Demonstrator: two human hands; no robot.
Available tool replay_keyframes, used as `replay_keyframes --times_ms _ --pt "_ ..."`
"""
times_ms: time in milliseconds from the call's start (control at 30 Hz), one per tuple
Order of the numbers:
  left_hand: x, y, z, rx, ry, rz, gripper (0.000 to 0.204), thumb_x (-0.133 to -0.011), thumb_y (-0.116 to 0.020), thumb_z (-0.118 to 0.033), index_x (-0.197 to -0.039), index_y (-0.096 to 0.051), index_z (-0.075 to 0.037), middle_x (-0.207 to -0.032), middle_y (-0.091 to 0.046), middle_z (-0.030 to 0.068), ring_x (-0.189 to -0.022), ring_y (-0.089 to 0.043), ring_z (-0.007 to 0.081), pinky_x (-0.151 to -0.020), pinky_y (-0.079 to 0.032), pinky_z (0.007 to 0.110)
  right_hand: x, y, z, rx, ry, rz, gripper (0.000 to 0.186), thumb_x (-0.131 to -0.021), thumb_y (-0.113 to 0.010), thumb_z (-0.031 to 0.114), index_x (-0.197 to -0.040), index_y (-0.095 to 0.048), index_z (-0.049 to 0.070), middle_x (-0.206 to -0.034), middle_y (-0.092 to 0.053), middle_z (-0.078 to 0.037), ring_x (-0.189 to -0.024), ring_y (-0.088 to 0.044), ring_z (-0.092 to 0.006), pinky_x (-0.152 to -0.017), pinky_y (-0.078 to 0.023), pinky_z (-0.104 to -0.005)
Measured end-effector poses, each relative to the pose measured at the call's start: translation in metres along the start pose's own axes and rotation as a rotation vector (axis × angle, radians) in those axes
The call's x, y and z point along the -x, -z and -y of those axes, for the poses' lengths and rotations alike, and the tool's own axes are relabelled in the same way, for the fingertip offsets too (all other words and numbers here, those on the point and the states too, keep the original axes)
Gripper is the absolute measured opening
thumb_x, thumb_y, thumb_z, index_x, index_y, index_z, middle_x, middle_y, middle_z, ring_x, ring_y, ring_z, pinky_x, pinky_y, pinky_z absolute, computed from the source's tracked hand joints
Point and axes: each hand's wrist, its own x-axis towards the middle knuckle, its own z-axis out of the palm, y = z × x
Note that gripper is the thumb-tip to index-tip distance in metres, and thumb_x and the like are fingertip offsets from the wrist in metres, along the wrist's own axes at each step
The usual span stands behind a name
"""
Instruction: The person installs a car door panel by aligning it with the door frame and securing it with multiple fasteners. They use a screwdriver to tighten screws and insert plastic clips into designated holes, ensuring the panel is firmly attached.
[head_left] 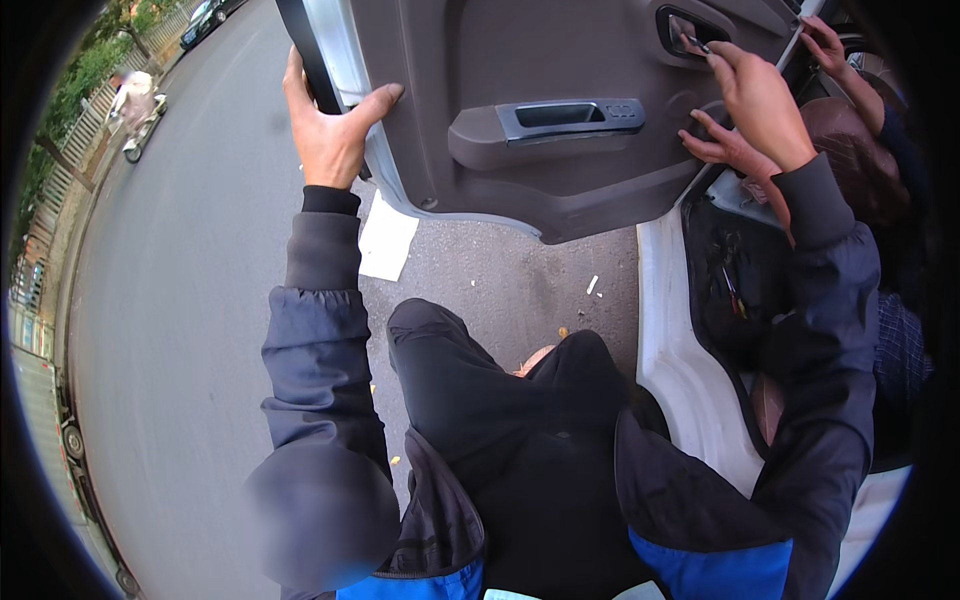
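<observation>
Bracing the open vehicle door [565, 70] ahead was the left hand [338, 130], fingers spread across its edge. Right hand [757, 95]: fingers pinched a slim tool [697, 45] (type unclear) at the inner handle [682, 28]. Good work probably called for a still door, light tip pressure.

A white sheet [388, 240] lies on asphalt [200, 350], with a scooter [145, 132] and, apparently, a dark car [207, 21] farther off.
</observation>
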Motion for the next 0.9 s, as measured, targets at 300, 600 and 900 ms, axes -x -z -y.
replay_keyframes --times_ms 300,600,900 --pt "0.0 0.006 0.018 -0.096 -0.05 0.0 0.119 -0.066 -0.095 -0.038 -0.155 -0.03 0.005 -0.141 -0.05 0.0259 -0.124 -0.057 0.0343 -0.105 -0.05 0.04 -0.01 -0.005 -0.031 0.125 0.162 0.117 0.024 -0.093 -0.06 0.01 -0.112 -0.067 -0.002 -0.1 -0.07 -0.016 -0.093 -0.07 -0.0322 -0.078 -0.056 -0.0388" --pt "0.006 0.007 -0.007 -0.037 0.055 0.039 0.106 -0.078 -0.086 -0.021 -0.163 -0.024 -0.009 -0.16 -0.036 0.0199 -0.144 -0.04 0.0341 -0.12 -0.033 0.046 0.011 0.022 0.01 -0.086 -0.14 0.07 0.028 -0.092 -0.063 0.022 -0.097 -0.069 -0.005 -0.082 -0.067 -0.027 -0.073 -0.067 -0.0453 -0.073 -0.056 -0.0487" --pt "0.01 0.005 -0.006 0.022 0.096 0.026 0.106 -0.079 -0.084 -0.021 -0.164 -0.021 -0.009 -0.16 -0.034 0.0207 -0.146 -0.036 0.0355 -0.121 -0.029 0.047 0.01 0.035 0.024 0.27 0.065 0.16 0.02 -0.08 -0.065 0.014 -0.091 -0.074 -0.001 -0.088 -0.075 -0.021 -0.084 -0.075 -0.0379 -0.073 -0.06 -0.0464"
